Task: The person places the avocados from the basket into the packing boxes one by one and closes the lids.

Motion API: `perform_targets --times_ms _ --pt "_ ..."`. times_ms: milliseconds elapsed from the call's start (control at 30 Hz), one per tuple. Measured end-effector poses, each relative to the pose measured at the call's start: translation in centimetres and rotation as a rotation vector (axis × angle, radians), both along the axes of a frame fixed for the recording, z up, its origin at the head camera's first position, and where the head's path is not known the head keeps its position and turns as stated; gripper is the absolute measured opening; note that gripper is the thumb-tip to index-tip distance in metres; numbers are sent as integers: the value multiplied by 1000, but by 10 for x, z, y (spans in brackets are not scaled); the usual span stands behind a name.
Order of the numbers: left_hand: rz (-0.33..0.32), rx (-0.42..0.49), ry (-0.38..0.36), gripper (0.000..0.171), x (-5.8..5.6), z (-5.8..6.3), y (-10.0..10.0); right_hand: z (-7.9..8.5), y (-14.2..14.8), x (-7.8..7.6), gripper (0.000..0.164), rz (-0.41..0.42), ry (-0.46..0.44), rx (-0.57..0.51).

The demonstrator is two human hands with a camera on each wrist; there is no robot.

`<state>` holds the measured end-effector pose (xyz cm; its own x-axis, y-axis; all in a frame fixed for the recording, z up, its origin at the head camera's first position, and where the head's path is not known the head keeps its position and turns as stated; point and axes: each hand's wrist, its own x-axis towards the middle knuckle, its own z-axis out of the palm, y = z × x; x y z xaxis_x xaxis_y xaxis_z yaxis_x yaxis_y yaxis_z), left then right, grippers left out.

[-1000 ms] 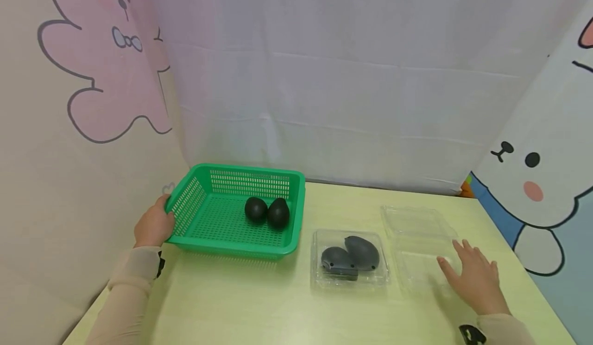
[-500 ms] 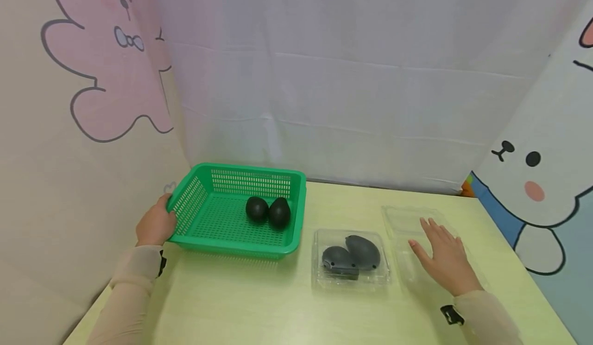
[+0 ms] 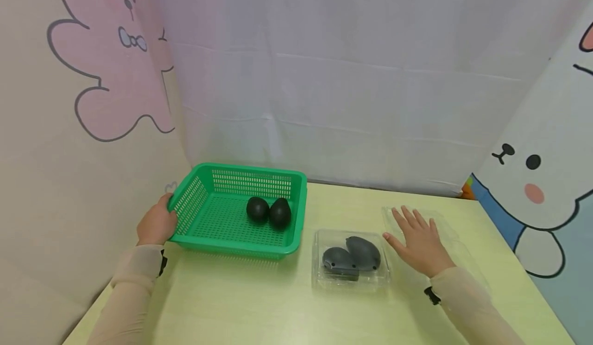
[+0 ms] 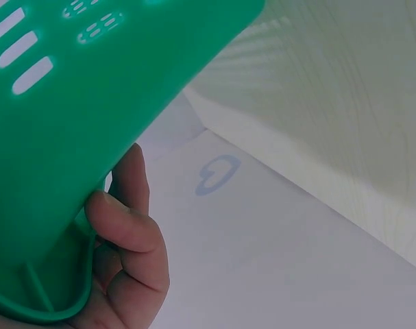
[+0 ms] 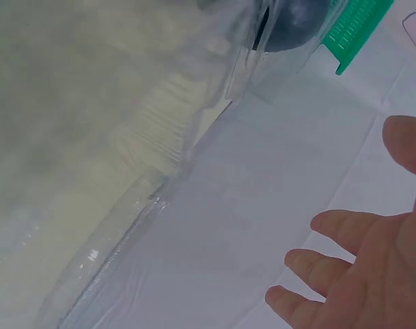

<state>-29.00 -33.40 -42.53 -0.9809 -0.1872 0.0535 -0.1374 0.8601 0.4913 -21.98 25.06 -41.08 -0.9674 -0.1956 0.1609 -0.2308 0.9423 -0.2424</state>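
My left hand (image 3: 157, 224) grips the left rim of a green perforated plastic basket (image 3: 231, 252). The left wrist view shows the thumb and curled fingers (image 4: 136, 250) round the basket's edge. Two black, avocado-like fruits (image 3: 280, 213) lie together in the right part of the basket. Right of it, a closed clear plastic clamshell (image 3: 377, 281) holds two more dark fruits (image 3: 363, 253), greyish through the lid. My right hand (image 3: 417, 242), fingers spread and holding nothing, hovers over an open clear clamshell (image 3: 447, 226), just right of the closed one.
A pale yellow table (image 3: 241, 304) carries everything. White cloth (image 3: 352, 103) hangs along its back edge, and cartoon-printed panels (image 3: 533, 195) stand at both sides. The basket sits close to the left panel.
My right hand has moved left across the open clamshell, closer to the closed one. The left hand keeps its hold on the basket, which stays in place.
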Motion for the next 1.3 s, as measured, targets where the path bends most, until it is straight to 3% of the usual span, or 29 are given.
perform_targets --times_ms 467,800,1033,1300 --pt "5 4 -23 57 -1 1 2 14 -39 -24 71 123 82 99" --pt "9 -6 -21 57 1 3 1 13 -72 -39 69 205 104 121" --pt "9 -4 -12 58 0 -3 -3 13 -93 -51 69 279 128 152" --pt "-1 -12 4 57 -2 -3 -3 16 -105 -65 66 355 141 149"
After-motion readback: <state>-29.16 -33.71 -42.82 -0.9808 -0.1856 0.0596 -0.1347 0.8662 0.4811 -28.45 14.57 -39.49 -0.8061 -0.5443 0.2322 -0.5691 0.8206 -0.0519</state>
